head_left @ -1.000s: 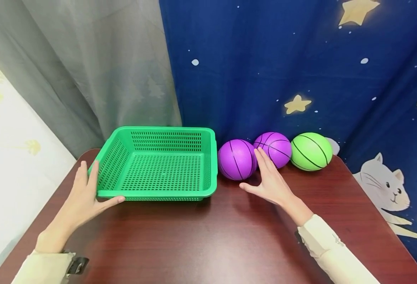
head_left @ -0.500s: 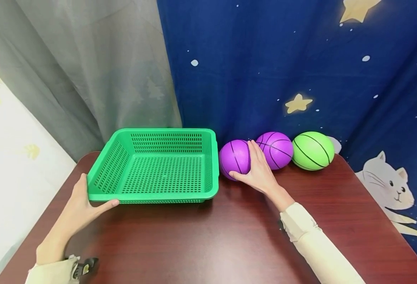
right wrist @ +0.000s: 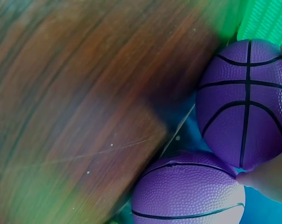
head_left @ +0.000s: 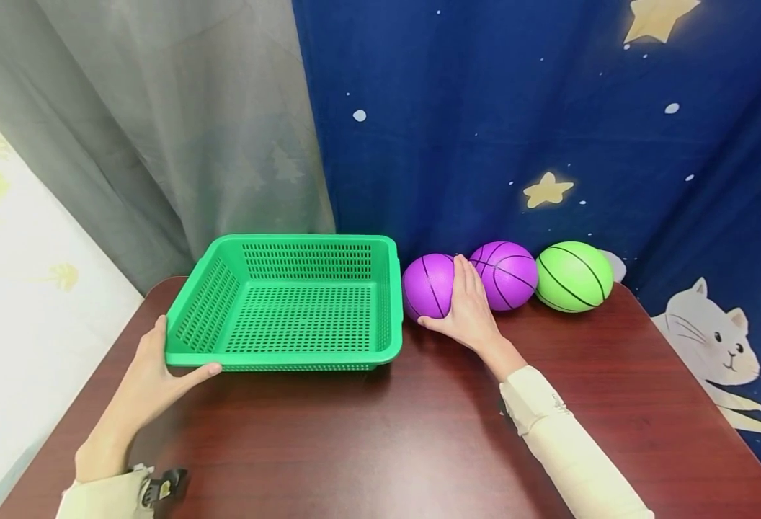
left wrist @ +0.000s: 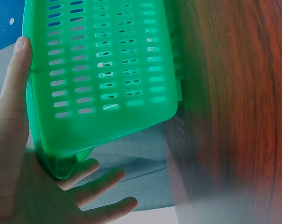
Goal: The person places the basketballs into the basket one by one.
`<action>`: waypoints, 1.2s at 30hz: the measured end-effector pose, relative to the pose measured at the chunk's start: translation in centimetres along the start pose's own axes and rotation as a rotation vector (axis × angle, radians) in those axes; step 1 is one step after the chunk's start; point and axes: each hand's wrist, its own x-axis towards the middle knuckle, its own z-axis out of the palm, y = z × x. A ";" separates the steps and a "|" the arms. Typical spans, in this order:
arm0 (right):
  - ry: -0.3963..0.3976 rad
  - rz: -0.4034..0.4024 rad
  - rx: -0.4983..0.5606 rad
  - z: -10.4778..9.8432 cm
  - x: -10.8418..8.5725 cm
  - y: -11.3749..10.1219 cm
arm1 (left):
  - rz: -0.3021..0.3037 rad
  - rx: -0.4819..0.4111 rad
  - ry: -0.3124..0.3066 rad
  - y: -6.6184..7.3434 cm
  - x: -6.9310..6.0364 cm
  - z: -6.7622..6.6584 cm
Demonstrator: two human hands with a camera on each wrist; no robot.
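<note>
The green basket (head_left: 290,358) has nothing in it. My left hand (head_left: 150,382) rests at its near left corner, thumb along the front rim and fingers at the left side; in the left wrist view the hand (left wrist: 19,154) spans the corner of the basket (left wrist: 108,126), fingers spread beneath. Beside the basket's right wall, my right hand (head_left: 470,310) grips the left purple ball (head_left: 427,288), its thumb at the front and fingers over the right side. In the right wrist view this ball (right wrist: 245,107) touches the other purple ball (right wrist: 189,191).
Right of the held ball sit the second purple ball (head_left: 505,276) and a green ball (head_left: 573,277), in a row along the back of the brown table (head_left: 354,447). Grey and blue star-patterned curtains (head_left: 419,144) hang behind the table.
My right hand has moved left and come onto the left purple ball. My left hand has lowered its fingers at the basket's corner. The basket stands about where it was.
</note>
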 end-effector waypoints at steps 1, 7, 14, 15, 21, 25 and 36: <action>0.004 -0.002 -0.003 0.0 0.0 0.0 | -0.002 0.004 0.000 0.0 0.0 0.0; 0.046 -0.011 0.002 0.2 0.0 0.1 | 0.006 -0.009 0.004 0.3 0.1 -0.1; 0.146 -0.059 0.030 0.6 0.1 0.1 | 0.004 0.000 0.003 0.3 0.3 -0.5; 0.157 -0.059 0.034 0.7 0.1 0.0 | 0.002 -0.001 0.002 0.3 0.3 -0.5; 0.194 0.042 0.115 0.8 -0.1 -0.1 | -0.016 0.013 -0.010 0.1 -0.3 -0.2; 0.218 0.129 0.190 0.2 -0.1 -0.6 | -0.035 0.018 -0.021 0.1 -1.0 0.0; 0.328 0.105 0.193 -4.5 2.3 -2.9 | -0.060 0.057 -0.042 0.4 -0.2 -0.5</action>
